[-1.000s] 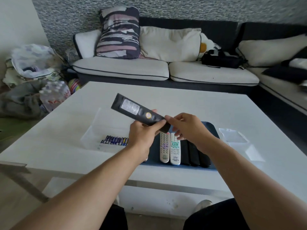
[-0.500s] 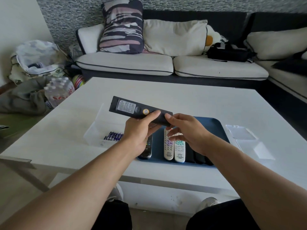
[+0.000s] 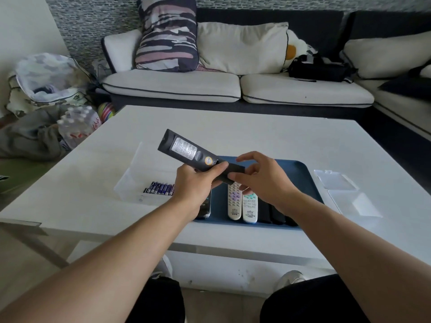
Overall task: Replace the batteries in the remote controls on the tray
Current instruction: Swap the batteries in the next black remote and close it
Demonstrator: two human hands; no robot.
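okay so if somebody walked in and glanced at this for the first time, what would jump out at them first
First, the long black remote control held back-side up above the white table, gripped by the left hand while the right hand pinches its near end. Next, the dark blue tray beneath, with two white button-covered remotes lying side by side, and the row of blue batteries in a clear box to its left.

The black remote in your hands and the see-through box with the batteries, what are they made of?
The long black remote control looks like matte plastic: dull, with a paper label stuck on. The clear rectangular box seems glossy plastic, since the table shows through its walls, though glass cannot be ruled out.
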